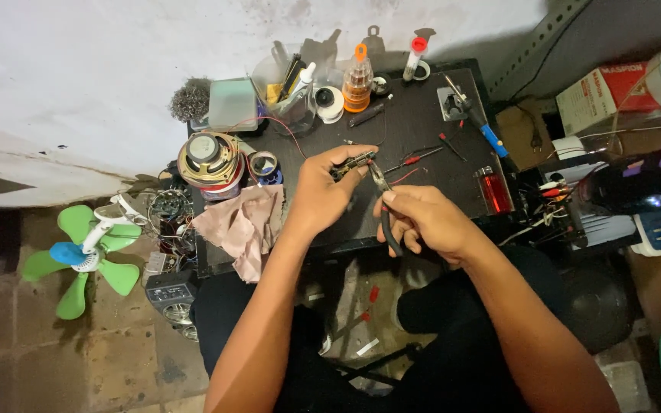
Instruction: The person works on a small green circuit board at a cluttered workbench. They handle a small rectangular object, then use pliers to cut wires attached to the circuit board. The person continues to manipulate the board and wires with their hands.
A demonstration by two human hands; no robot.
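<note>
My left hand (321, 191) is closed around a small metal part (351, 163), pinched between thumb and fingertips and held just above the middle of the bench (422, 122), a small dark table set against the wall. My right hand (422, 222) is wrapped tight around the dark handles of a pair of pliers (382, 200), near the front edge of the bench. The pliers point up and to the left, and their tips meet the small metal part right beside my left fingertips. What the part is exactly, I cannot tell; it is too small.

A thin red wire (415, 160) lies on the bench just beyond the pliers. Toward the right edge sits a red lighter (494, 191), and behind it a blue-handled soldering iron (477, 118) lies slanted. Along the back edge stand an orange bottle (357, 86) and a clear cup of tools (292, 95). At the left edge rests a round speaker (208, 159) with a roll of tape (263, 164) just beside it, and a pink cloth (242, 223) hangs over the front left corner. On the floor to the left lies a small green fan (86, 256).
</note>
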